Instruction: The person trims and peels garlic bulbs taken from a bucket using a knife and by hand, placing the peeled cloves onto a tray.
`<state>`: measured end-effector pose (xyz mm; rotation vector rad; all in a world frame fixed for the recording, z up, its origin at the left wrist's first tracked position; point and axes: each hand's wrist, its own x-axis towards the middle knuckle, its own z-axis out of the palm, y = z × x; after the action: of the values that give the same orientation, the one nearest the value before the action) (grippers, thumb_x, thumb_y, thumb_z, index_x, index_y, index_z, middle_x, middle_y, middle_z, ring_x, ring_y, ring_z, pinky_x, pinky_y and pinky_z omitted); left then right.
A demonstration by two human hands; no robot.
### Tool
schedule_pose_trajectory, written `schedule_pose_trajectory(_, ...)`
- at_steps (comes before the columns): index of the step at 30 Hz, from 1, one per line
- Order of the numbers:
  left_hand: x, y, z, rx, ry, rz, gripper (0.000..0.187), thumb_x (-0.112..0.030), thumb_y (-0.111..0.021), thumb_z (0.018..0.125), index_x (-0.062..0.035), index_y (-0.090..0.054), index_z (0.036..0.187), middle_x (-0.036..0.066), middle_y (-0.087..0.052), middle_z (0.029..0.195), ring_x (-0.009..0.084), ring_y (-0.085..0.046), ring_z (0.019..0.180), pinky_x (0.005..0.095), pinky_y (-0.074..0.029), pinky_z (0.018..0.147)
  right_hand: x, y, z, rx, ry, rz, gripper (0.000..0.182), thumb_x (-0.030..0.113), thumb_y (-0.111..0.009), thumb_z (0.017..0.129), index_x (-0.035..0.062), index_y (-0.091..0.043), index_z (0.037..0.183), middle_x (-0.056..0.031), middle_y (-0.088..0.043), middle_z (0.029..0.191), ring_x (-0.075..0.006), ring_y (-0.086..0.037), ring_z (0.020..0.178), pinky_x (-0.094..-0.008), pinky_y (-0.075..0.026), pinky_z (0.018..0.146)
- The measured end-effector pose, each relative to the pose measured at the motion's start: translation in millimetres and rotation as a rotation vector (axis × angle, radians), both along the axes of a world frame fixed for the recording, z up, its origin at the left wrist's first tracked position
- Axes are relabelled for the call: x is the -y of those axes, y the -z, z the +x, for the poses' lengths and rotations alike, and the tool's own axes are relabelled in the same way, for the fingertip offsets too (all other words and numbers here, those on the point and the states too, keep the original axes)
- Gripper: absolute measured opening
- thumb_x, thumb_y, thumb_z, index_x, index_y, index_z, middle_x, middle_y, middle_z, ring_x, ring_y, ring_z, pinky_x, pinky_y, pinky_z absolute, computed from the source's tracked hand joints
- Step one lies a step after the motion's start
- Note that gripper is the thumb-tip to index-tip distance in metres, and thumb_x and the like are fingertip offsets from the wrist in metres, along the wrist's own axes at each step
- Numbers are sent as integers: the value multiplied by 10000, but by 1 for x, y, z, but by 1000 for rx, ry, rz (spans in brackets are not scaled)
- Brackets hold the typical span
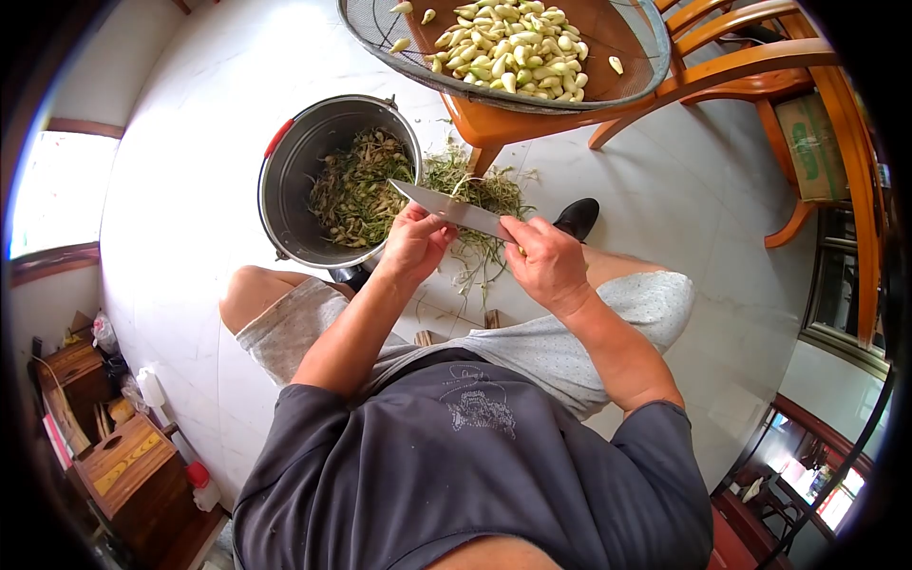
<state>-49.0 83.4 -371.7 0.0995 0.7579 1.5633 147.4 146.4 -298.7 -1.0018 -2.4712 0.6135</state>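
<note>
My right hand (548, 264) is wrapped round the handle of a knife (454, 209), whose blade points to the upper left. My left hand (415, 243) is closed in a pinch at the blade's lower edge; a thin pale stem shows just above the blade, and what the fingers hold is too small to name. Beyond my left hand stands a metal bucket (277, 199) with small bulbs and green stalks (366, 185) inside. Cut stalks and roots (489, 195) lie on the floor under the knife. Peeled white bulbs (518, 52) are heaped in a round mesh sieve (613, 90).
The sieve rests on a wooden chair (480, 123) in front of me. Another wooden chair (750, 85) and a cardboard box (814, 147) are at the right. A wooden cabinet (128, 465) stands at the lower left. My black shoe (577, 218) is beside the cut stalks.
</note>
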Motion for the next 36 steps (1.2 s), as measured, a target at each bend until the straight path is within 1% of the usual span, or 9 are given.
schedule_pose_trajectory(4, -1, 0, -6, -11, 32, 106, 87, -13, -596, 879, -47, -597, 959, 91, -653, 903, 135, -579, 715, 262, -454, 607, -10, 19, 13, 140, 134, -144, 182, 164, -578, 785, 87, -666, 924, -148, -627, 790, -351, -616, 709, -440, -503, 655)
schedule_pose_trajectory(5, -1, -5, -7, -26, 46, 125, 87, -19, -599, 880, -47, -598, 963, 92, -654, 901, 133, -580, 714, 260, -453, 607, -20, 15, 17, 364, 180, -279, 190, 187, -547, 797, 67, -666, 883, -185, -643, 830, -377, -618, 781, -468, -495, 714)
schedule_pose_trajectory(12, -8, -37, -14, -24, 107, 171, 101, -42, -615, 878, -43, -600, 978, 89, -656, 874, 125, -581, 673, 249, -443, 566, -29, 4, 25, 309, 242, -350, 204, 184, -568, 787, 40, -665, 893, -199, -647, 828, -368, -622, 815, -450, -502, 740)
schedule_pose_trajectory(22, -138, -168, -62, -1141, 104, 166, 369, -308, -608, 909, 41, -601, 1027, 90, -635, 864, 119, -597, 649, 244, -494, 504, -33, 1, 23, 307, 202, -436, 240, 200, -576, 789, 31, -656, 940, -211, -638, 823, -381, -614, 822, -446, -485, 732)
schedule_pose_trajectory(23, -131, -175, -69, -1104, 87, 211, 320, -279, -630, 892, 35, -630, 952, 75, -629, 765, 113, -581, 603, 246, -481, 509, -33, 2, 26, 278, 205, -430, 247, 203, -578, 789, 30, -655, 947, -214, -637, 828, -383, -613, 825, -445, -485, 734)
schedule_pose_trajectory(28, -93, -103, -140, -1228, 603, -170, 180, -186, -622, 857, -11, -661, 836, 55, -632, 687, 108, -585, 598, 233, -477, 538, -38, -2, 27, 292, 231, -497, 285, 209, -592, 782, 35, -656, 1000, -225, -637, 854, -392, -610, 835, -440, -487, 740)
schedule_pose_trajectory(31, -69, -11, -145, -1326, 811, -466, 175, -180, -628, 822, -19, -679, 867, 60, -648, 702, 114, -606, 622, 253, -503, 579, -37, -1, 24, 310, 215, -517, 293, 218, -597, 784, 40, -658, 1009, -222, -638, 837, -393, -611, 819, -437, -489, 736)
schedule_pose_trajectory(33, -57, 59, -143, -1376, 811, -522, 160, -113, -594, 815, -33, -691, 915, 102, -656, 691, 208, -649, 622, 324, -534, 591, -37, -1, 21, 320, 201, -536, 291, 223, -598, 787, 44, -659, 1008, -219, -638, 822, -392, -613, 809, -435, -489, 731)
schedule_pose_trajectory(36, -41, 138, -136, -1810, 585, -255, 238, -86, -548, 788, -65, -682, 984, 175, -654, 894, 349, -632, 854, 403, -516, 767, -37, -2, 12, 342, 190, -568, 280, 229, -598, 793, 52, -659, 1002, -210, -640, 809, -384, -618, 802, -434, -491, 724)
